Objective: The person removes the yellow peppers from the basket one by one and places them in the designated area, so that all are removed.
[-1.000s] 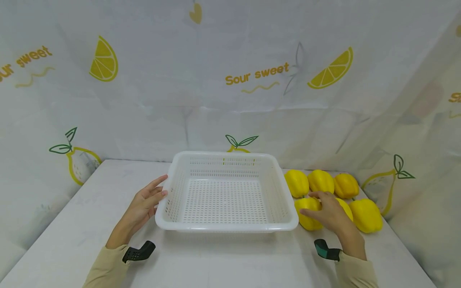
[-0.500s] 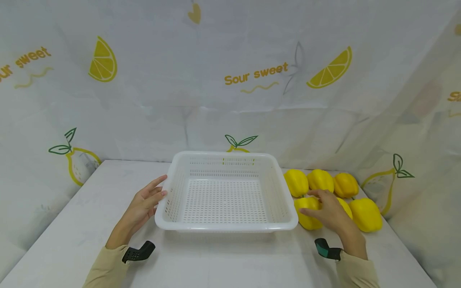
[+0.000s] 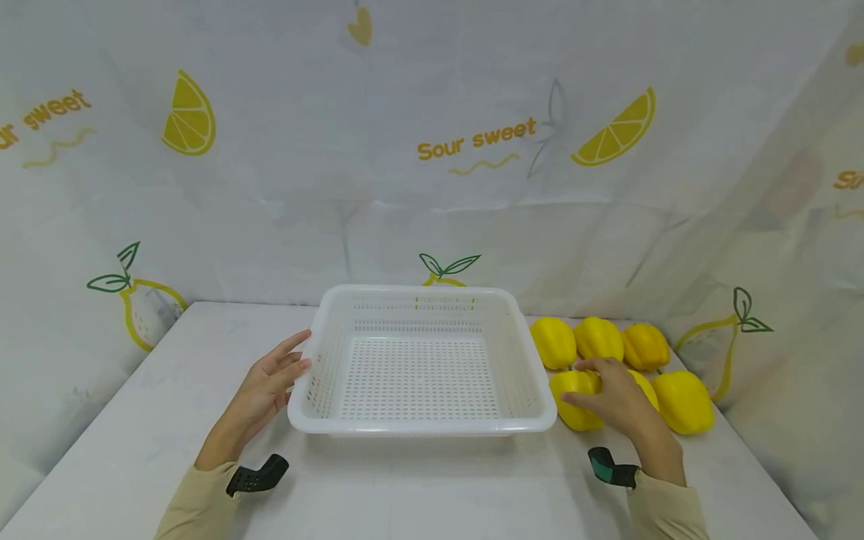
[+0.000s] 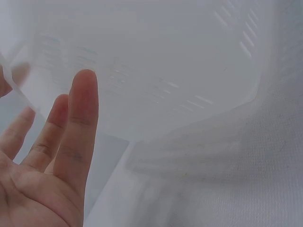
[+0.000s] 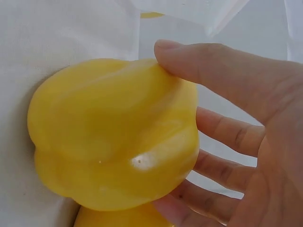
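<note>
In the head view a white plastic basket [image 3: 422, 375] with slotted walls stands mid-table. My left hand [image 3: 265, 382] is at its left side, fingertips by the rim; in the left wrist view the fingers [image 4: 83, 113] extend beside the basket's outer wall [image 4: 156, 56]. Over the near row of yellow bell peppers, my right hand [image 3: 621, 397] spreads around the leftmost pepper [image 3: 570, 382]. In the right wrist view the thumb [image 5: 208, 64] lies along that bell pepper's [image 5: 113, 132] upper edge, while the other fingertips pass behind it, hidden. A gap shows between palm and pepper.
More yellow bell peppers [image 3: 683, 403] lie in two rows right of the basket. The white-covered table [image 3: 418, 487] reaches a pale curtain [image 3: 378, 150] printed with lemons at the back. Black wrist devices [image 3: 259, 474] are strapped over both beige sleeves.
Both hands keep their places by the basket and the bell pepper. The whole head view has shifted slightly to the left.
</note>
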`<state>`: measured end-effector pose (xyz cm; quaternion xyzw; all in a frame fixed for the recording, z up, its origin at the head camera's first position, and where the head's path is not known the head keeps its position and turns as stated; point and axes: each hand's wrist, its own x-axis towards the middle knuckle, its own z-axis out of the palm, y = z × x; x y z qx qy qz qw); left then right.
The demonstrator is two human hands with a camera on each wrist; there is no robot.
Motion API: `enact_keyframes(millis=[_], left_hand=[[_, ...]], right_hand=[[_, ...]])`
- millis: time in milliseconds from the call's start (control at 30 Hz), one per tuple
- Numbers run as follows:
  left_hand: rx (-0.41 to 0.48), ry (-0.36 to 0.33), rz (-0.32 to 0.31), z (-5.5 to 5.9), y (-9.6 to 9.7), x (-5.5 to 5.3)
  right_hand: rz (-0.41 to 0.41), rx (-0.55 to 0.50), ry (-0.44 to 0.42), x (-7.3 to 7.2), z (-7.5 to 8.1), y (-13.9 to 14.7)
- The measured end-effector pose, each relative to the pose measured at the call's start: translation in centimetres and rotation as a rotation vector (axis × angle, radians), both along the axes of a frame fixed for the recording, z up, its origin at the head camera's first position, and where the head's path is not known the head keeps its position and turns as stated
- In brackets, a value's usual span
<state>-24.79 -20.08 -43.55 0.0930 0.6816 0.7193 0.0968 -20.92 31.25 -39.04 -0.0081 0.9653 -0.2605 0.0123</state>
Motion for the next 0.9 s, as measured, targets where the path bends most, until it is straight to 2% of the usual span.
enact_keyframes(millis=[333, 600, 733, 900], left_hand=[[0.017, -0.034, 0.006, -0.1, -0.2, 0.0], [-0.011, -0.022, 0.004, 0.0, -0.1, 0.0], [-0.067, 0.007, 0.014, 0.0, -0.2, 0.0], [-0.167, 0.045, 0.064, 0.1, -0.6, -0.2]], right_hand=[[0.004, 0.034, 0.018, -0.1, 0.1, -0.4], [0.018, 0.003, 0.047, -0.1, 0.2, -0.6], [0.04, -0.01, 0.067, -0.2, 0.3, -0.7], [0.069, 0.003, 0.081, -1.0, 1.1, -0.9]])
